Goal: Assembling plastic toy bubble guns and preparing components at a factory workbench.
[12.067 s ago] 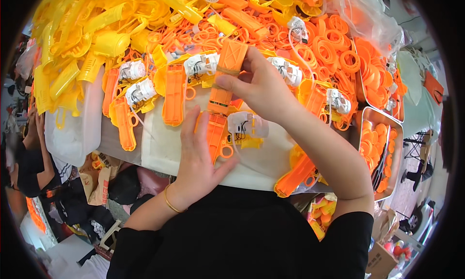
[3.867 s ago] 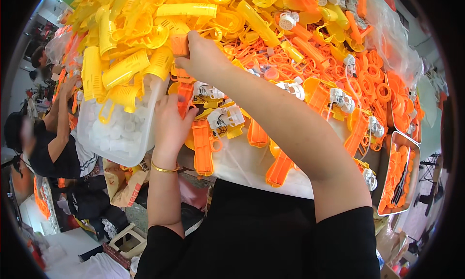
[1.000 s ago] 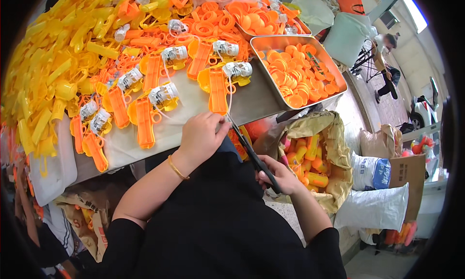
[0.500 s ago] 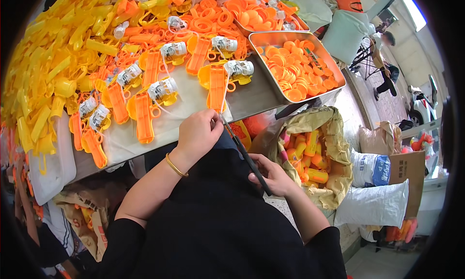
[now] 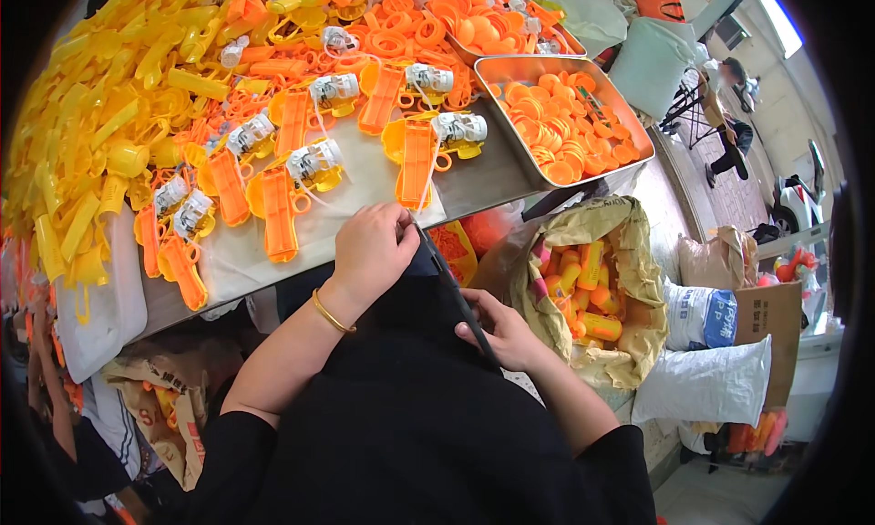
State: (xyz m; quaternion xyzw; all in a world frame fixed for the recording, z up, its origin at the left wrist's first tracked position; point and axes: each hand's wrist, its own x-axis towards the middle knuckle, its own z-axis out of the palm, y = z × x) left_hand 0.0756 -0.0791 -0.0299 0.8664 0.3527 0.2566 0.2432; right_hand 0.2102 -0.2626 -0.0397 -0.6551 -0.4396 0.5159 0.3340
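My left hand (image 5: 372, 252), with a gold bangle at its wrist, is at the table's front edge with thumb and forefinger pinched together. A thin white string (image 5: 430, 174) runs down to these fingertips from the nearest orange-and-yellow toy assembly (image 5: 416, 165), which carries a white printed cylinder (image 5: 458, 127). My right hand (image 5: 503, 332) grips a long, slim black rod-shaped tool (image 5: 449, 283) in front of my body. It slants up and left, its upper end beside my left fingertips. Just what that end touches is hidden.
Several similar assemblies (image 5: 278, 211) lie in rows on the table. Yellow parts (image 5: 100, 151) are heaped at left. A metal tray (image 5: 641, 149) holds orange discs. Below the table's right side stands a brown paper sack (image 5: 629, 343) of toy parts; white sacks (image 5: 702, 379) lie farther right.
The black tool has shifted slightly left and turned, with my right hand moving a little left. My left hand keeps its pinch. The whole view has shifted slightly.
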